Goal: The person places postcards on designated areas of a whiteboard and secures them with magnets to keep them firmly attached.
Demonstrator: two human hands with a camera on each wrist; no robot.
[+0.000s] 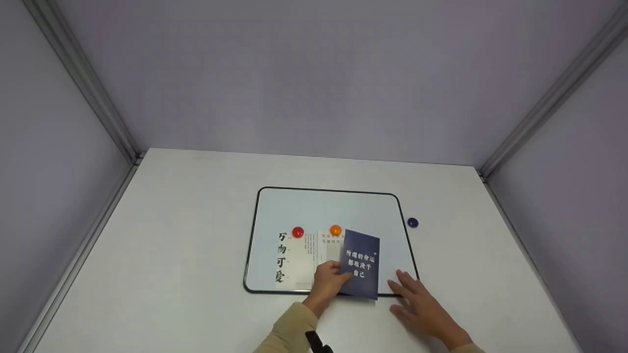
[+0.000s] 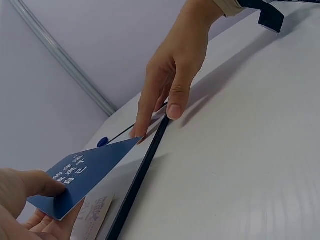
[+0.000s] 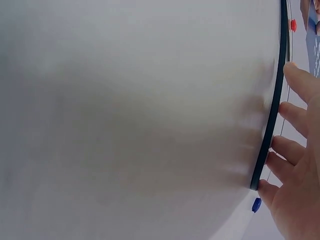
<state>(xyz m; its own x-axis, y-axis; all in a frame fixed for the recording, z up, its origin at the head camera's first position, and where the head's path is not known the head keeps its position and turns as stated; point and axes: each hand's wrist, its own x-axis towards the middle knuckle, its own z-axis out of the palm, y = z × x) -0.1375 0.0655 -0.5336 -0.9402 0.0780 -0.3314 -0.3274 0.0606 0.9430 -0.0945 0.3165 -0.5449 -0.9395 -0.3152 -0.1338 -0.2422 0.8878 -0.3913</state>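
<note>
My left hand [image 1: 327, 284] pinches a dark blue card [image 1: 362, 252] with white Chinese characters by its lower left side. In the left wrist view the thumb lies on the printed face and the other fingers are beneath, with the card tilted above the whiteboard [image 1: 328, 208]. My right hand [image 1: 427, 309] is at the board's lower right corner, fingers spread; in the right wrist view its fingertips are along the dark rim. A cream card [image 1: 300, 267] under a red round magnet [image 1: 298, 232] lies on the board. Beside it, a second pale card [image 1: 329, 251] under an orange magnet [image 1: 335, 230] is partly covered.
A dark blue round magnet [image 1: 413, 222] lies on the white table [image 1: 196, 220], just outside the board's right edge. Grey panels enclose the table at the back [image 1: 314, 88] and on both sides.
</note>
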